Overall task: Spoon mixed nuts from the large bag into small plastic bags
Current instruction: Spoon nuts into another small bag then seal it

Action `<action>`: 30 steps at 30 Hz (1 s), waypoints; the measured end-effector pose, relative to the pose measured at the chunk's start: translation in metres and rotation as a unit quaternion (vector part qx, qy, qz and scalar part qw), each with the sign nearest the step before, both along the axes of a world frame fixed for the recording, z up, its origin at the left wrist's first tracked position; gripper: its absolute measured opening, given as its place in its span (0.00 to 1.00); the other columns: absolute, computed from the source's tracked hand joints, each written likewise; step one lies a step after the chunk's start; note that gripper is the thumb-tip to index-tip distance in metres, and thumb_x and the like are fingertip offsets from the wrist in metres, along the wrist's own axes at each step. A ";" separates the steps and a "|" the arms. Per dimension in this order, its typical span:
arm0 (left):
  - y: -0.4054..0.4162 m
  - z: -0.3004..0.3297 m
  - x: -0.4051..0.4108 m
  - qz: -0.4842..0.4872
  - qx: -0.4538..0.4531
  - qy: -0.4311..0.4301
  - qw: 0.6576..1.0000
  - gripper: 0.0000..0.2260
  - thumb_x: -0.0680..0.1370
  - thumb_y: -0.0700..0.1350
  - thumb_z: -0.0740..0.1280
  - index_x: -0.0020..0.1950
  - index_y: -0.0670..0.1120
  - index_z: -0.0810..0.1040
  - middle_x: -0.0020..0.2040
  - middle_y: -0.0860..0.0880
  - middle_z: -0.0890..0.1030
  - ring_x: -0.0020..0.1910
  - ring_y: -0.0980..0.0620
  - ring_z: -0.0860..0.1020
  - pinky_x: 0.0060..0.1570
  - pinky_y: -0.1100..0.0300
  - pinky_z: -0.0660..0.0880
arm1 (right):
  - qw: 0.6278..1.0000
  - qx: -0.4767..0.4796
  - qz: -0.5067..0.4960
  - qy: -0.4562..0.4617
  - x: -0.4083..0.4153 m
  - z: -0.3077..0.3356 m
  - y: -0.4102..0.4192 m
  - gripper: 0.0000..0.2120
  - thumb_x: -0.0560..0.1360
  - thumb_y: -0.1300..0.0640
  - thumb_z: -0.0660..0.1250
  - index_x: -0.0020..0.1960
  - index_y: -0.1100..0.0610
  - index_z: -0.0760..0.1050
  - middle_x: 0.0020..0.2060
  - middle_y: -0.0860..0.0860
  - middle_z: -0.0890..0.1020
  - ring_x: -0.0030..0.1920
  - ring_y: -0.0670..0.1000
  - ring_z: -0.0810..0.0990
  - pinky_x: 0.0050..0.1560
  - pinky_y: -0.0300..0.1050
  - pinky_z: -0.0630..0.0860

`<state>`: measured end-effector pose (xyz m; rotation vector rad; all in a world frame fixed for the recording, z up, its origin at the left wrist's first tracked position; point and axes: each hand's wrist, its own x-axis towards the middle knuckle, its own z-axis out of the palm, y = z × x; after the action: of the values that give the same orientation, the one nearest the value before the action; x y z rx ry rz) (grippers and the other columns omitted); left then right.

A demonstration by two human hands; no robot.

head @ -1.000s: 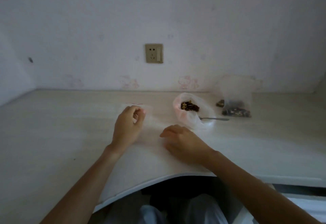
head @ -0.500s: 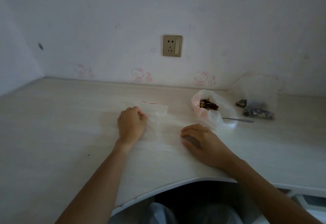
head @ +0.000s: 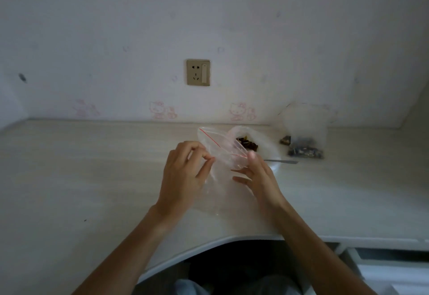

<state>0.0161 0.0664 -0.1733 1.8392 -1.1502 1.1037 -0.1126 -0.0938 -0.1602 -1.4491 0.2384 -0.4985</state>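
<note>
Stretching across the whole bottom of the view is the pale wooden counter (head: 81, 178), with a curved cut in its front edge where the person sits. Behind it stands a white wall (head: 301, 39) with faint pink cartoon cats, and a gold-colored socket plate (head: 198, 72) sits in the middle of it.

The left hand (head: 185, 174) is held up over the counter, and its thumb and first finger pinch the left edge of a small clear bag (head: 218, 153). The right hand (head: 257, 174) is just to the right of that bag. Its thumb is up against the bag's top corner near the red zip line, and its other fingers lie under the bag's side, so it holds the bag too. The small bag hangs between the two hands, lifted off the counter, with its mouth tilted up and toward the back.

Right behind the small bag, on the counter, sits the large bag (head: 262, 141) with its top rolled open and dark nuts (head: 248, 144) showing inside. A metal spoon (head: 282, 161) lies flat beside it, its handle pointing right. Farther right, near the wall, stands a filled small bag (head: 305, 139) with nuts at the bottom. A loose brown bit (head: 285, 140) lies just left of it.
</note>
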 end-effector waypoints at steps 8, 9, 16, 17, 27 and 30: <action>-0.031 0.007 -0.044 -0.112 -0.059 0.218 0.968 0.30 0.72 0.50 0.81 0.65 0.56 0.66 0.55 0.56 0.80 0.57 0.56 0.80 0.60 0.62 0.75 | 0.996 0.038 -0.077 -0.006 -0.006 0.003 -0.004 0.09 0.82 0.53 0.67 0.53 0.56 0.84 0.48 0.53 0.88 0.52 0.53 0.86 0.53 0.47 0.79; -0.034 0.010 -0.048 -0.127 -0.060 0.243 0.960 0.34 0.70 0.52 0.82 0.68 0.55 0.65 0.53 0.58 0.81 0.57 0.56 0.81 0.60 0.65 0.74 | 0.997 0.021 -0.077 -0.016 -0.008 0.003 -0.006 0.09 0.83 0.54 0.67 0.52 0.56 0.84 0.47 0.54 0.88 0.52 0.54 0.85 0.53 0.46 0.80; -0.058 0.034 -0.066 -0.140 -0.128 0.407 0.893 0.14 0.74 0.56 0.76 0.55 0.51 0.80 0.45 0.58 0.84 0.49 0.58 0.83 0.52 0.67 0.76 | 0.973 -0.174 -0.123 -0.094 -0.025 0.009 -0.021 0.06 0.83 0.58 0.67 0.51 0.51 0.82 0.40 0.42 0.84 0.42 0.41 0.82 0.43 0.30 0.72; -0.062 0.034 -0.066 -0.132 -0.136 0.403 0.896 0.10 0.76 0.50 0.77 0.51 0.50 0.79 0.44 0.58 0.84 0.47 0.57 0.83 0.50 0.69 0.75 | 0.970 -0.187 -0.124 -0.092 -0.027 0.009 -0.026 0.05 0.83 0.58 0.67 0.52 0.53 0.82 0.41 0.42 0.84 0.43 0.41 0.82 0.43 0.30 0.72; -0.066 0.040 -0.064 -0.015 -0.078 0.262 0.962 0.07 0.77 0.44 0.75 0.48 0.54 0.79 0.42 0.60 0.82 0.45 0.57 0.81 0.43 0.73 0.70 | 0.936 -0.279 -0.193 -0.092 -0.055 0.018 -0.062 0.08 0.79 0.62 0.71 0.54 0.50 0.81 0.49 0.44 0.83 0.51 0.42 0.81 0.49 0.30 0.74; -0.064 0.042 -0.068 -0.045 -0.123 0.350 0.928 0.07 0.78 0.42 0.74 0.47 0.53 0.79 0.42 0.57 0.83 0.38 0.55 0.82 0.37 0.69 0.75 | 0.928 -0.253 -0.270 -0.047 -0.061 0.023 -0.068 0.06 0.77 0.58 0.75 0.50 0.51 0.79 0.48 0.47 0.81 0.47 0.44 0.80 0.48 0.37 0.78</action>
<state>-0.0515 0.0019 -0.1308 1.7371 -0.6289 0.4326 -0.1735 -0.1623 -0.1370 -1.8559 0.4617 -1.1393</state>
